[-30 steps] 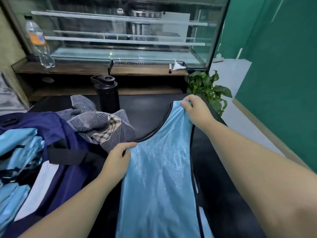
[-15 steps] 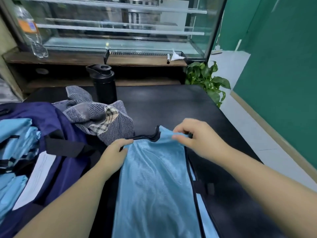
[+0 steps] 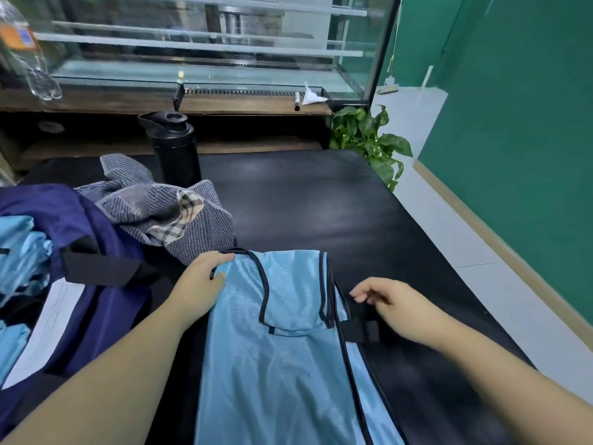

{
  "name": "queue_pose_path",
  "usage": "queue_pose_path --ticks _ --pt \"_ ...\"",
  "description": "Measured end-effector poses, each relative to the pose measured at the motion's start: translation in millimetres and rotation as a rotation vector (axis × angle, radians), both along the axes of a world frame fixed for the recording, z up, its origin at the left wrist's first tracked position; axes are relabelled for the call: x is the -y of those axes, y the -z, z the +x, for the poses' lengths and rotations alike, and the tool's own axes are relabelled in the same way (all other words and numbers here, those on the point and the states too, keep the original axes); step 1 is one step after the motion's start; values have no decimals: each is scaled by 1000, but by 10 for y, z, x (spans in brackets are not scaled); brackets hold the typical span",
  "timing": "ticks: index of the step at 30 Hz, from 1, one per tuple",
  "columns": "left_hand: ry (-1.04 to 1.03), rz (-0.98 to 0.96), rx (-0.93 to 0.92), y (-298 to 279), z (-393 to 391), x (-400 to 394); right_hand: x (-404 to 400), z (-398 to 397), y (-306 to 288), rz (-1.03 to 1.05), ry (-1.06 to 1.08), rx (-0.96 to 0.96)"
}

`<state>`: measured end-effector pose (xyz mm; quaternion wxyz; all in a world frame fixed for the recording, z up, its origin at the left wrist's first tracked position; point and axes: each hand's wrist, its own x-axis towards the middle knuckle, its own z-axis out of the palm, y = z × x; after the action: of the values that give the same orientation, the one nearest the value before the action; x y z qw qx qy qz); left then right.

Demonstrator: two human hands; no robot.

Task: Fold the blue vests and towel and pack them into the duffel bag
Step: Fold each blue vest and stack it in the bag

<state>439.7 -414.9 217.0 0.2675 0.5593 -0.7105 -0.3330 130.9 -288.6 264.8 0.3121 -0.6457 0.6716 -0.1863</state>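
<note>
A light blue vest with dark trim lies lengthwise on the black table, its top part folded back toward me. My left hand pinches the vest's upper left corner at the fold. My right hand hovers just right of the vest with loosely curled fingers, holding nothing, beside a black strap tab. A crumpled grey striped towel sits behind my left hand. The navy duffel bag lies open at the left, with folded blue vests inside.
A black flask stands behind the towel. A glass display case and a wooden shelf run along the back, with a plastic bottle at the far left. A green plant grows past the table's far right corner.
My right hand carried the vest's top edge from the far end toward me, laid it over the vest, and let go. My left hand stayed at the left edge.
</note>
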Motion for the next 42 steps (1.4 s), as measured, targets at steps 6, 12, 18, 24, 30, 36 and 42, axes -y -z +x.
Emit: queue_pose_path --ticks 6,12,18,24,30,36,42 --pt "-3 6 -1 7 4 -1 -164 -85 51 129 -183 -37" --pt "-5 20 -10 21 4 8 -215 -11 196 -49 -126 -5" --pt "-2 6 2 27 4 6 -275 -53 147 -66 -76 -24" --pt "-6 6 1 21 1 -3 -278 -117 124 114 126 211" --pt "-2 13 14 33 6 10 -197 -139 140 103 76 -33" --pt "-3 3 29 25 3 2 -183 -36 102 26 -125 -278" --pt "-14 2 19 3 -14 -31 -181 1 127 -115 -207 -232"
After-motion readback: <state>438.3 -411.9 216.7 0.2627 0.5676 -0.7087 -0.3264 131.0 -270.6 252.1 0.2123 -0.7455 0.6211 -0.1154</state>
